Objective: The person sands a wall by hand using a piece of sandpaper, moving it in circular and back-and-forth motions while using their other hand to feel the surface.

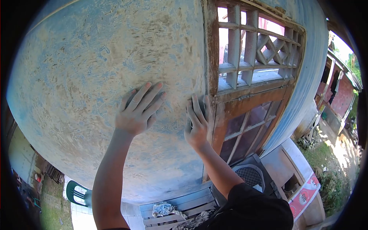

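My left hand (pixel 140 109) lies against the worn blue and cream wall (pixel 103 57), its fingers stretched out and slightly apart. Pale dust coats the hand and forearm. Further right, beside the wooden window frame (pixel 210 53), my right hand (pixel 197 120) presses on the same wall with its fingers bent. Something dark shows between and beside those fingers; it looks like a thin pad or sheet, mostly covered by the hand. The wall's paint is scuffed, with brownish and bluish patches above both hands.
A white lattice (pixel 249 46) fills the upper window, over a brown framed pane (pixel 251 122). Below stand a slatted bench (pixel 184 203) with a crumpled cloth (pixel 165 209) and a green plastic chair (pixel 74 191). A speaker-like grille (pixel 249 175) sits under the window.
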Tool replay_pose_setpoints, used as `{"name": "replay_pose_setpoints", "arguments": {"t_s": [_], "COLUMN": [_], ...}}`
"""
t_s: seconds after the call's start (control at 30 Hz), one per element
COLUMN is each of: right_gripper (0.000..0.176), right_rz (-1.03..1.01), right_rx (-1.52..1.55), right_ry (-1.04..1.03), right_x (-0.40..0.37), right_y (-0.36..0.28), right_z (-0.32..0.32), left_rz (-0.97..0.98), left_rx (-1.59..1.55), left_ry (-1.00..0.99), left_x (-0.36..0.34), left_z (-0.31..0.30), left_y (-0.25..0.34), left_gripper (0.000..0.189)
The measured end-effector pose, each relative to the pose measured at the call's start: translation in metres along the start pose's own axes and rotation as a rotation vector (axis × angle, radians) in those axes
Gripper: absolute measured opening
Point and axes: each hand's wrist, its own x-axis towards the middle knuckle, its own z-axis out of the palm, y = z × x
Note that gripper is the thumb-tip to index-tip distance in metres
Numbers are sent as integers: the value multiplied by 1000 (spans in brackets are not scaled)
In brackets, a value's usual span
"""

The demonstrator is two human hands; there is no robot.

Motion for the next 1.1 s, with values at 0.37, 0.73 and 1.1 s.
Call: {"name": "replay_pose_setpoints", "arguments": {"t_s": [0.37, 0.73, 1.1], "right_gripper": [41, 39, 35], "right_rz": [15, 69, 32], "right_rx": [67, 2, -94], "right_ry": [-54, -106, -130], "right_x": [-5, -6, 0], "right_y": [9, 5, 9], "right_z": [-13, -27, -35], "left_rz": [-630, -860, -836], "left_rx": [114, 63, 37], "left_ry": [112, 164, 266], "left_x": [-26, -60, -70], "left_z": [43, 69, 75], "left_y": [83, 145, 147], "left_gripper": [51, 61, 58]}}
